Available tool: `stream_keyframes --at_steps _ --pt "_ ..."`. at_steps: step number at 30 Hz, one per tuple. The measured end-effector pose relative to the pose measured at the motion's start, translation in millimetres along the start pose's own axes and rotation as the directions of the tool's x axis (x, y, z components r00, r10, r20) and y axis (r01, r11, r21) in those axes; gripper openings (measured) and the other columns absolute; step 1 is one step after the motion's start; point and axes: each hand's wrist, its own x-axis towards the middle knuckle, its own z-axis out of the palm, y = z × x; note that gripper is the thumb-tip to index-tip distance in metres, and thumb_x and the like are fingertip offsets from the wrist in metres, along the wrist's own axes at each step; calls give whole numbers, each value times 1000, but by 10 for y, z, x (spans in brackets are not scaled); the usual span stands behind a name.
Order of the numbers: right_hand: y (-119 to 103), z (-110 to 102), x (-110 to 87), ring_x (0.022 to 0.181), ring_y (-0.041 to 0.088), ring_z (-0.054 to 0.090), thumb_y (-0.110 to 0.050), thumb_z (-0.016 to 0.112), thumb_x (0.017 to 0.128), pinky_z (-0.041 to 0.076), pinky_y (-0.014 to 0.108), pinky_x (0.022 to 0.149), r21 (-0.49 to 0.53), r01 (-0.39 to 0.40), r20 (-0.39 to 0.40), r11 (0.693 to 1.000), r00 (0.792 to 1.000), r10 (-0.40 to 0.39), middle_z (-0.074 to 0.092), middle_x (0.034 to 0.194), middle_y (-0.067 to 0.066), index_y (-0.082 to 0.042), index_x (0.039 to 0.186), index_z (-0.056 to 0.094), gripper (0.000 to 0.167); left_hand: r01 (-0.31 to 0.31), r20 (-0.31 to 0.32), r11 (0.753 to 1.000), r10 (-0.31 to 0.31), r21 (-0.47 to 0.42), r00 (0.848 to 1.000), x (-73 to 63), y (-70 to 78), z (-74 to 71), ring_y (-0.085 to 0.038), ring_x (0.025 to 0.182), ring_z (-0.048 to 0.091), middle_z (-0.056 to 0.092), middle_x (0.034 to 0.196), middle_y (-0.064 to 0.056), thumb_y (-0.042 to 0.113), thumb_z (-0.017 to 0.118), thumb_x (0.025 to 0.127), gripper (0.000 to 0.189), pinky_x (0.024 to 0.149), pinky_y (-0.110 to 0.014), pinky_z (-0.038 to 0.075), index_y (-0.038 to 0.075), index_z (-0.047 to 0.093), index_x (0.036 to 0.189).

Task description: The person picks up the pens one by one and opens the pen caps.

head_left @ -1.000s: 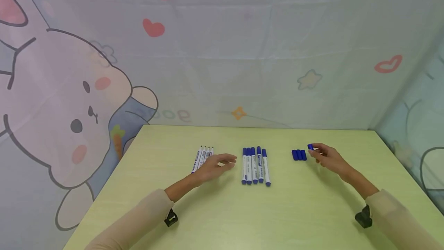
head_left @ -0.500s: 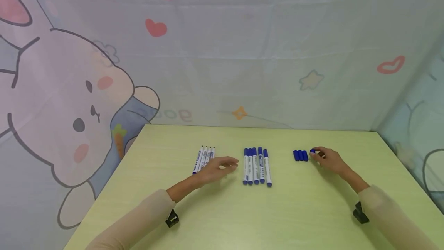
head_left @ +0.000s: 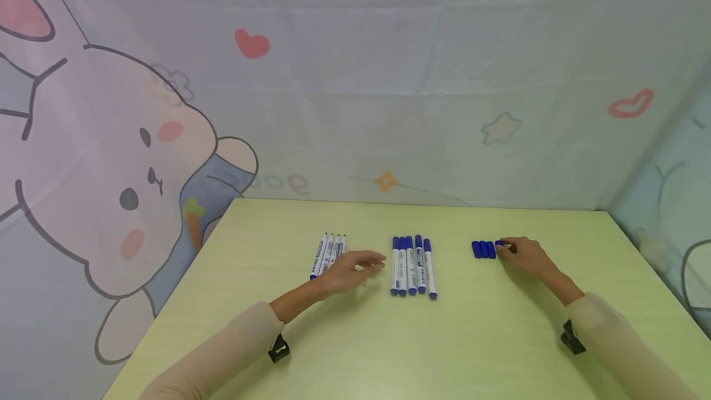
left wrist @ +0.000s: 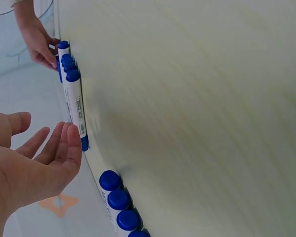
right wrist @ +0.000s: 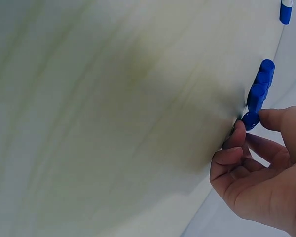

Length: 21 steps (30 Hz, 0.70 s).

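At the right, my right hand (head_left: 524, 258) pinches a blue marker cap (right wrist: 250, 120) between thumb and fingers. The pinched cap is low at the table, at the right end of a row of three blue caps (head_left: 484, 250). My left hand (head_left: 347, 271) hovers over the table with relaxed fingers and grips nothing. Under and behind it lie several uncapped white markers (head_left: 322, 255), tips pointing away, partly hidden by the hand. Between both hands, several capped white markers (head_left: 411, 267) lie side by side, blue caps at the far end. The left wrist view shows the left hand (left wrist: 44, 158) with fingers spread apart.
Everything lies on a pale yellow-green table (head_left: 472, 350). A printed cloth (head_left: 355, 79) with a rabbit and hearts hangs behind its far edge. More cloth (head_left: 666, 202) hangs along the right side.
My right hand has come down with the cap, which now stands beside the row of caps rather than being raised and tilted. The left hand has barely moved.
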Motion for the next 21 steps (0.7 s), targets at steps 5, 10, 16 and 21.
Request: stream_keyframes --at_steps 5,10,16,21 --pt "2 -5 9 63 15 45 -12 50 107 36 30 59 -10 15 -1 1000 1000 -15 63 76 12 23 126 56 40 4 -5 1000 -4 8 1000 -4 5 4 -28 124 62 68 135 -8 30 56 106 38 97 -43 55 12 63 139" --pt "-22 -20 19 67 18 51 -12 51 106 44 34 62 -20 1 0 1000 1000 -1 67 83 18 23 124 58 40 0 -1 1000 0 22 1000 3 -7 14 -28 124 63 68 135 -8 30 56 106 38 97 -43 55 12 62 139" --pt "-25 -31 27 63 16 43 -12 49 105 35 30 60 -2 -4 -1 1000 1000 4 60 75 11 23 124 58 41 8 -3 1000 -8 18 1000 14 -14 23 -28 124 62 68 134 -8 31 56 106 38 97 -42 55 13 63 139" --pt "2 -38 19 57 12 35 -9 46 102 29 27 57 19 -24 24 1000 999 24 53 70 5 23 128 56 42 15 4 1000 -15 19 1000 10 7 21 -28 124 62 68 135 -8 31 55 106 39 98 -44 55 13 63 139"
